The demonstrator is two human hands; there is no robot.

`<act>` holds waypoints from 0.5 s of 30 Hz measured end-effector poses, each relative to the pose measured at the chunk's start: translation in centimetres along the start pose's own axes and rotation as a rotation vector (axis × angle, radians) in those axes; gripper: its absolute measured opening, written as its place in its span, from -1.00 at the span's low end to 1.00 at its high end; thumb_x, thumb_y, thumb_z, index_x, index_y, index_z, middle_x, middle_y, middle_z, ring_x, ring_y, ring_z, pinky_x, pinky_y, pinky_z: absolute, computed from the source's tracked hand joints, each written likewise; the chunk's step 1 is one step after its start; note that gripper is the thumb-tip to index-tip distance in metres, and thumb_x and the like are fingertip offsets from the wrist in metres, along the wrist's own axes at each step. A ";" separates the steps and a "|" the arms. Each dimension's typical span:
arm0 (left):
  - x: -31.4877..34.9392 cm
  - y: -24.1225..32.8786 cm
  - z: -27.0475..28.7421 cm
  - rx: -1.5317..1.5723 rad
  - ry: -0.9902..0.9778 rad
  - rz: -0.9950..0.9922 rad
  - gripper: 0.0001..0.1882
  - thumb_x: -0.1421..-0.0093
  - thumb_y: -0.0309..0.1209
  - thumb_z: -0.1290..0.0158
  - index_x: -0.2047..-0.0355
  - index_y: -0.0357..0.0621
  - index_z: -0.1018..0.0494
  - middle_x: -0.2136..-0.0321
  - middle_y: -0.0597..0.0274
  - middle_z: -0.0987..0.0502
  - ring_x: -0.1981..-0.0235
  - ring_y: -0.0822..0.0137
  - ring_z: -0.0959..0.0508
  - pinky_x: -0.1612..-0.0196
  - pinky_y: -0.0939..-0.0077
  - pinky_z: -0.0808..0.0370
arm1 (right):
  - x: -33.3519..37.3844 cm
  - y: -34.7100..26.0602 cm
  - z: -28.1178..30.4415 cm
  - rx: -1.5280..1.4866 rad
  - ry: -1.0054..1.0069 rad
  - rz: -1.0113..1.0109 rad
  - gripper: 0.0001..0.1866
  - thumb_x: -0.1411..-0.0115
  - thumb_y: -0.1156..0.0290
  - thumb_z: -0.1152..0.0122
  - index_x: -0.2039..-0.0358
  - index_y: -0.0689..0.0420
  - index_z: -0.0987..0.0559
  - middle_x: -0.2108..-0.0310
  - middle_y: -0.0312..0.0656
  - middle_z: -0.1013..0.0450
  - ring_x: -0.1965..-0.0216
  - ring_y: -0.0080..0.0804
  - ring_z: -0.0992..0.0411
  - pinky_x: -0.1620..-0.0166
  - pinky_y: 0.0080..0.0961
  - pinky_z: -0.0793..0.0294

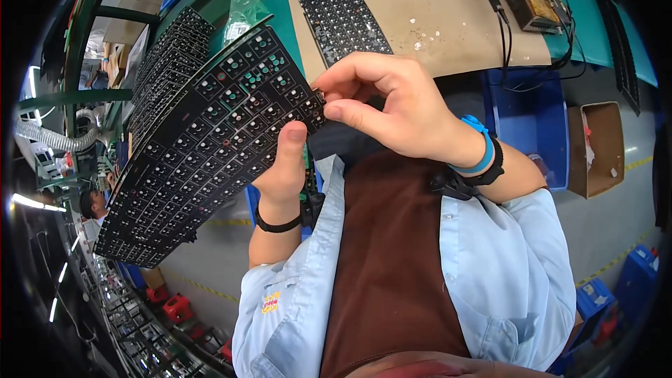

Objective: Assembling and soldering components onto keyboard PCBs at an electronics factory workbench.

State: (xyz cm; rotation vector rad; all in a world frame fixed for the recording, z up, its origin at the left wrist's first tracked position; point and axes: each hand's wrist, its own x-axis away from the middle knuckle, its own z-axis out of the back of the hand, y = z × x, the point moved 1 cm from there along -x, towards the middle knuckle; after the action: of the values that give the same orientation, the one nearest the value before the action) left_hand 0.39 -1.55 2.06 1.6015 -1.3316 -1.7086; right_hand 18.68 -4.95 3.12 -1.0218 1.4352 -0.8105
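A long black keyboard circuit board, dotted with white switch spots and a few bare green patches, is held up tilted at the left. My left hand grips its near edge, thumb on the front and the other fingers hidden behind. At the board's right-hand corner, my right hand is closed in a pinch, fingertips touching the edge or a small dark piece there; which one, I cannot tell. Beyond, a second keyboard circuit board lies on the brown-covered bench.
A stack of similar boards rises behind the held one, beside a green plastic bag. Cables run from a metal device at the far right. Below the bench edge stand a blue bin and a cardboard box.
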 end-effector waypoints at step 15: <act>0.7 0.3 -0.2 0.010 0.065 0.012 -0.48 -0.20 -0.42 -0.16 -0.13 -0.26 -0.27 0.13 0.10 -0.50 0.11 0.17 -0.53 -0.02 0.21 -0.53 | -0.5 1.1 0.2 0.250 0.016 0.301 -0.75 -0.07 0.65 -0.24 0.20 0.22 -0.61 0.40 -0.22 -0.53 0.42 -0.52 -0.49 0.44 -0.65 -0.41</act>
State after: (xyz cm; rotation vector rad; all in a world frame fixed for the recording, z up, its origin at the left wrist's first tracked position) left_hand 0.33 -2.33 2.00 1.6371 -1.3182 -1.6306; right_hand 18.72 -4.07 2.26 -0.5939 1.4179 -0.7547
